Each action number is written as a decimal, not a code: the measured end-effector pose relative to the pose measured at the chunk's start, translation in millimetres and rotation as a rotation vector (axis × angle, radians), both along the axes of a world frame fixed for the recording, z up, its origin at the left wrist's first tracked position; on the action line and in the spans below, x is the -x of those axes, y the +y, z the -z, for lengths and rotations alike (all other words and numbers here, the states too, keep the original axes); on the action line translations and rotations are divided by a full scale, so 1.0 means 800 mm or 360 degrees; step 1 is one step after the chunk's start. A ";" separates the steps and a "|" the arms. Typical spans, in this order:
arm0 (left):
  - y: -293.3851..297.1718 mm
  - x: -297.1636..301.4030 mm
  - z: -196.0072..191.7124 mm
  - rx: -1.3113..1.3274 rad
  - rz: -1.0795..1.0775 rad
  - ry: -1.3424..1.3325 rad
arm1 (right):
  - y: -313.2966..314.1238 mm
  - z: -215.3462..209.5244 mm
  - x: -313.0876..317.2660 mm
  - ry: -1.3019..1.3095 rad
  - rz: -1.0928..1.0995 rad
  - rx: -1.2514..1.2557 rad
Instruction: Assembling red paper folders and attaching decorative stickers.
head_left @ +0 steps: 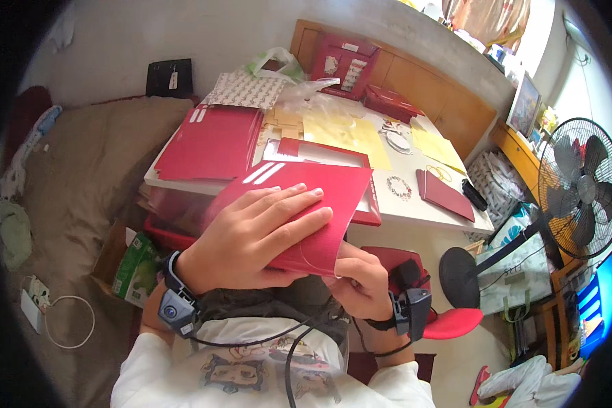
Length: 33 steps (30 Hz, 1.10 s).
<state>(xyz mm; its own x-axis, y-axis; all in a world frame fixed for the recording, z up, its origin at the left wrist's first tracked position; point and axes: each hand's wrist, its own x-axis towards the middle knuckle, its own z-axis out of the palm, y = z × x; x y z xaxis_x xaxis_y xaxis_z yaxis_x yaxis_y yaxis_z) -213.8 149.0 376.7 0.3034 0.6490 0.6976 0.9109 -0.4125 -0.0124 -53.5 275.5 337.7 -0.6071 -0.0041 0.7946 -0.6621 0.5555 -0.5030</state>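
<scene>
On the white table [415, 170], a stack of red cards [207, 146] lies flat and seemingly unworked, while before it one bent card [306, 224], apparently part-shaped, sits clamped under the left hand [255, 234], the right hand's [360, 279] grip unclear.

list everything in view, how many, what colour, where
Red card: one, red, picture centre
Table: one, white, behind red card
Red sheets: several, red, table's left
Yellow sheets: several, yellow, on table
Bracelet: one, colour unclear, table's right
Flat red box: one, red, table's far side
Fan: one, black, right
Screen: one, blue, right edge
Brown cover: one, brown, left
Green carton: one, green, lower left
Other person's trousers: one pair, pale, lower right
Wrist devices: two, dark, one per wrist
Left hand: one, bare, on red card
Right hand: one, bare, at card's corner
</scene>
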 end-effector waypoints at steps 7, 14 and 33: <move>-0.011 -0.006 -0.007 -0.0009 -0.0017 0.0049 | -0.008 -0.022 0.000 0.0194 0.0065 -0.0326; -0.009 -0.010 -0.001 -0.0169 -0.0107 0.0090 | -0.038 -0.026 -0.002 0.0954 0.1376 -0.1035; -0.010 -0.017 0.019 -0.0256 -0.0640 0.0425 | -0.051 -0.018 -0.015 0.0156 0.2232 -0.1802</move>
<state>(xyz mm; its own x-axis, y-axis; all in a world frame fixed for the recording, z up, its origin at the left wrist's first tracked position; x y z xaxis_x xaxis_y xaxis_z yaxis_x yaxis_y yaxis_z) -200.2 140.9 361.7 0.2328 0.6417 0.7308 0.9537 -0.0034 -0.3008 -41.4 235.1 352.1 -0.5918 -0.0919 0.8008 0.5513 0.6786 0.4853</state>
